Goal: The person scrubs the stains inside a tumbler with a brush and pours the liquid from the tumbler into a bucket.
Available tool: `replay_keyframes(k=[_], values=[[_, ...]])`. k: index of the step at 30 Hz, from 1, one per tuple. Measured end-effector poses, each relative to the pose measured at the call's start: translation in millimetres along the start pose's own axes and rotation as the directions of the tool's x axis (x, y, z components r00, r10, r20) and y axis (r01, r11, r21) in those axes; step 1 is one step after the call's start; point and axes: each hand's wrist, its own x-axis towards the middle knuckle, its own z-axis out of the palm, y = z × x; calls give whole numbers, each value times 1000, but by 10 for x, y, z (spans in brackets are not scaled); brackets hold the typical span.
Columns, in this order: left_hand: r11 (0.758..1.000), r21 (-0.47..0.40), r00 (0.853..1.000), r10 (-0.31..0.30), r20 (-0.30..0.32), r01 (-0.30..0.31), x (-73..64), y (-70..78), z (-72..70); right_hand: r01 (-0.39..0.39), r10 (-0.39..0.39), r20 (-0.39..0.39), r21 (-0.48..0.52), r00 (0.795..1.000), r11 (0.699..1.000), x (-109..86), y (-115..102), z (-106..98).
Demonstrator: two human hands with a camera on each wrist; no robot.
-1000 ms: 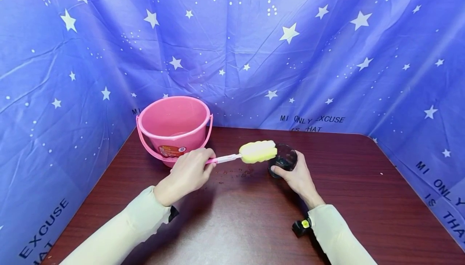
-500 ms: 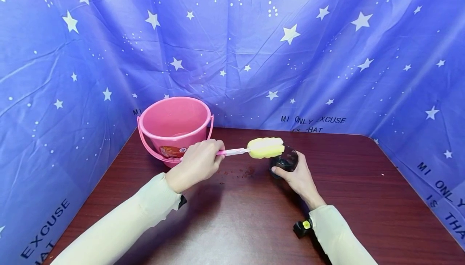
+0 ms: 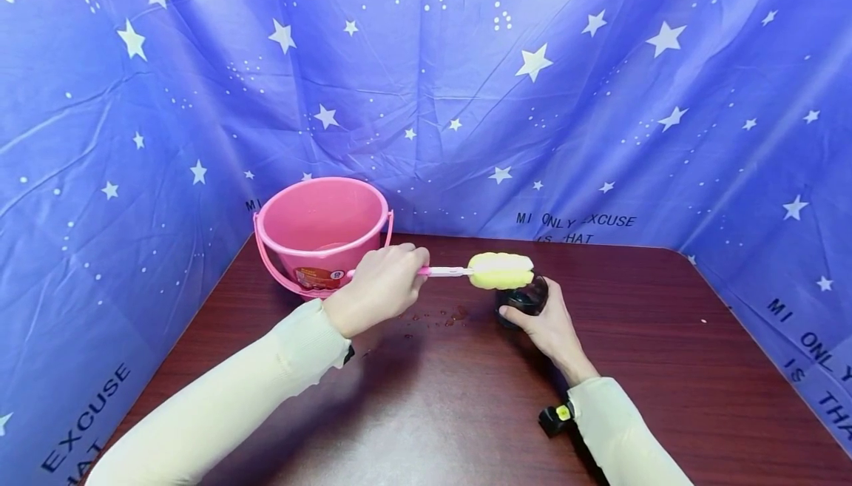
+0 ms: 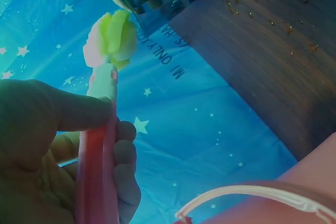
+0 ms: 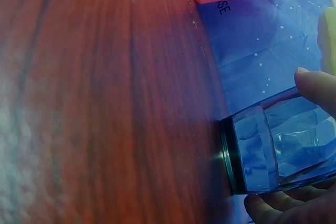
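Observation:
My left hand (image 3: 386, 286) grips the pink handle of a bottle brush (image 3: 499, 271) with a yellow and white sponge head. The brush lies nearly level, its sponge tip over the mouth of a dark glass cup (image 3: 515, 314). In the left wrist view the thumb presses along the handle (image 4: 98, 166), and the fingers curl round behind it. My right hand (image 3: 549, 327) holds the cup by its side near the table top. The right wrist view shows the cup's faceted clear wall (image 5: 294, 145) between thumb and fingers.
A pink bucket (image 3: 322, 212) with a lowered handle stands behind and left of my left hand. Water drops (image 3: 455, 316) dot the brown table (image 3: 466, 412) between bucket and cup. A blue star-printed cloth (image 3: 426, 86) hangs round the back and sides.
My left hand has moved right and slightly up, carrying the brush, so its sponge has gone from beside the cup to over its mouth. The right hand and cup stay nearly in place.

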Motion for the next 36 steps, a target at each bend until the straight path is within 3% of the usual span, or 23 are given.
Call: replay_keyframes(k=[17,27,32,36], values=[[974,190,992,124,12,-124,197,136,-89,32,-32,-5,-13,999,999,9,20,-17],[932,314,983,175,53,-183,350,242,-177,78,-78,0,-2,997,997,14,5,-20],[902,365,973,216,83,-231,414,272,-214,172,-173,8,40,985,984,-22,-168,-45],[876,402,964,244,105,-265,453,313,-231,200,-200,11,36,980,979,-76,-311,-62]])
